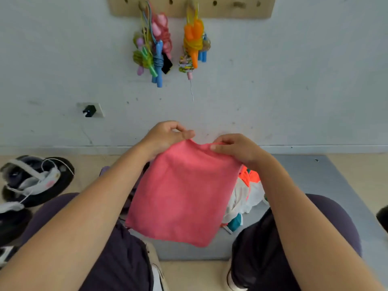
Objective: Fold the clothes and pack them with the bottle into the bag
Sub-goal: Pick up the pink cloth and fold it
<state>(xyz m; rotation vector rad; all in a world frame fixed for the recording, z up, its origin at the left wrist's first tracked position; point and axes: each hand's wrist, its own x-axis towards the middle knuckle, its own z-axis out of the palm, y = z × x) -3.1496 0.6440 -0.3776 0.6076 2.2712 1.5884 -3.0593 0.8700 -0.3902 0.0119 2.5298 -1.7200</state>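
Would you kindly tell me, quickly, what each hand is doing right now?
Left hand: pinches the top left corner of the pink cloth.
Right hand: pinches the cloth's top right corner.

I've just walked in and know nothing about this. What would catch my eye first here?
First, the pink cloth in the middle, held up by its top edge: the left hand pinches one corner and the right hand the other. Next, the bright bundles of jump ropes hanging from a wooden peg rail high on the wall. Just right of the cloth, a white, orange and teal garment lies crumpled on the grey mat.
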